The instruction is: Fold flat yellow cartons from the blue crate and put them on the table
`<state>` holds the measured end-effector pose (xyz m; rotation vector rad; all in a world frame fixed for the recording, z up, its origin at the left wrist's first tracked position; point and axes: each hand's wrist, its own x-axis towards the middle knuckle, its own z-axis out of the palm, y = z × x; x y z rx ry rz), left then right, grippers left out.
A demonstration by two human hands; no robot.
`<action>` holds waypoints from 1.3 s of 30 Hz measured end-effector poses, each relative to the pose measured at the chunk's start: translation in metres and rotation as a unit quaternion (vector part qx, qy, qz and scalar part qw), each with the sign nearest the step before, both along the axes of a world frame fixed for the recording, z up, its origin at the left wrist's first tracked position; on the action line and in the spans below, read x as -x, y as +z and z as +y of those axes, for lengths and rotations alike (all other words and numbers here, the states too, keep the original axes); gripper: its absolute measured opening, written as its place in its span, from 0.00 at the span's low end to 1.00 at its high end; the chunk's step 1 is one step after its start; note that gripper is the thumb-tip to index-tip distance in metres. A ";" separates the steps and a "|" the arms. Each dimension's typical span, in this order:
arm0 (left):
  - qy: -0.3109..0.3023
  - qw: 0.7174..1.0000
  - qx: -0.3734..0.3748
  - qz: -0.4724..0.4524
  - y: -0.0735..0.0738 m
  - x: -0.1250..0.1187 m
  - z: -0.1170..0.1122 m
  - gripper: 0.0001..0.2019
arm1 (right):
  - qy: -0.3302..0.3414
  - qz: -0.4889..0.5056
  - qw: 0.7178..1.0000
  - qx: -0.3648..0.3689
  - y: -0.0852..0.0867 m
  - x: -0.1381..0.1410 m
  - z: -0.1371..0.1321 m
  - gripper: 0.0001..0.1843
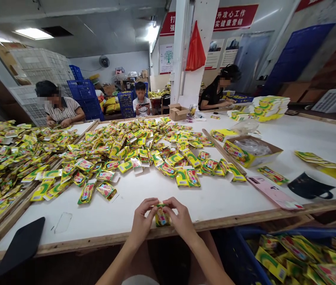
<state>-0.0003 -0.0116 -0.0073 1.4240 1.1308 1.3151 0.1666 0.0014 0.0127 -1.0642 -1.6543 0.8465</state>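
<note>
Between both hands, near the front edge of the white table (pixel 102 219), is a small yellow and green printed box (pixel 162 217). My left hand (pixel 144 215) grips its left side, thumb and fingers closed on it. On the other side my right hand (pixel 179 213) holds the box the same way, its fingertips at the top end. What the fingertips press on at that end is too small to make out. Beyond my hands lies a large heap of similar small boxes (pixel 144 148), some with white end flaps standing out.
A blue crate (pixel 240 241) of boxes stands low at right. On the table are a black mug (pixel 308 186), a pink phone (pixel 274 192), an open carton (pixel 252 158) and a wooden divider (pixel 224 152). A dark flat object (pixel 22 245) overhangs the left edge. Other people sit across.
</note>
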 end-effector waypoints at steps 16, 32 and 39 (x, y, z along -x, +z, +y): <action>0.064 0.990 0.045 0.118 -0.008 0.000 0.000 0.12 | -0.197 -0.294 0.934 -0.057 0.013 -0.056 0.099 0.13; 0.075 0.988 0.050 -0.127 -0.010 -0.003 0.017 0.25 | -0.038 -0.042 0.998 0.016 -0.034 0.031 0.005 0.26; -0.043 0.999 0.028 -0.013 -0.001 0.002 0.015 0.12 | 0.075 0.001 0.996 0.053 -0.017 0.005 0.018 0.13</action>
